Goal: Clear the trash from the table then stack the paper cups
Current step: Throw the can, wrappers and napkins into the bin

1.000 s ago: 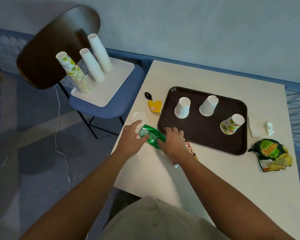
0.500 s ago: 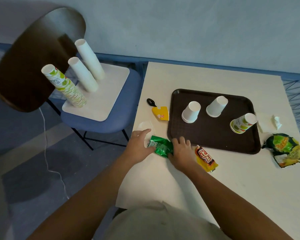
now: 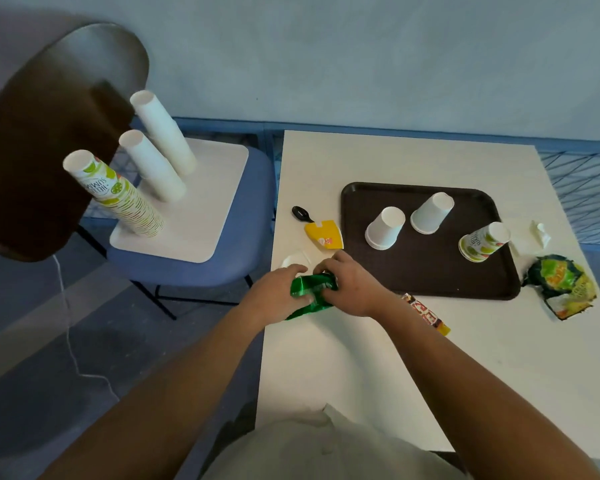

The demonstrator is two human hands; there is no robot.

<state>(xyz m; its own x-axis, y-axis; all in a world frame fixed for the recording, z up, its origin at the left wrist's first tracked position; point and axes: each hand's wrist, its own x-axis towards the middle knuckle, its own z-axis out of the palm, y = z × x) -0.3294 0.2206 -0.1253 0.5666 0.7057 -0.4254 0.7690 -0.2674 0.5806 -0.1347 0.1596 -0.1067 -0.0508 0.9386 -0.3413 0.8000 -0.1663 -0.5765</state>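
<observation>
A green foil wrapper [image 3: 309, 293] sits at the table's left edge, gripped by my left hand [image 3: 278, 287] and my right hand [image 3: 352, 285] together. On the brown tray [image 3: 430, 271] stand two white paper cups [image 3: 385, 228] [image 3: 432, 213] upside down, and a printed cup [image 3: 484, 241] upside down at the right. Other trash lies around: a yellow wrapper [image 3: 324, 234], a black spoon [image 3: 301, 214], a red and yellow bar wrapper [image 3: 426, 315], a green chip bag [image 3: 561, 285], a crumpled white napkin [image 3: 539, 233] and a small white lid [image 3: 296, 260].
A blue chair [image 3: 201, 265] stands left of the table and carries a white board [image 3: 194, 216] with three tall cup stacks: two white [image 3: 163, 135] [image 3: 151, 166] and one printed [image 3: 118, 195]. A white cable [image 3: 66, 327] runs over the floor.
My right hand has closed over the green wrapper from the right, and both hands now crumple it together. The red and yellow bar wrapper lies uncovered.
</observation>
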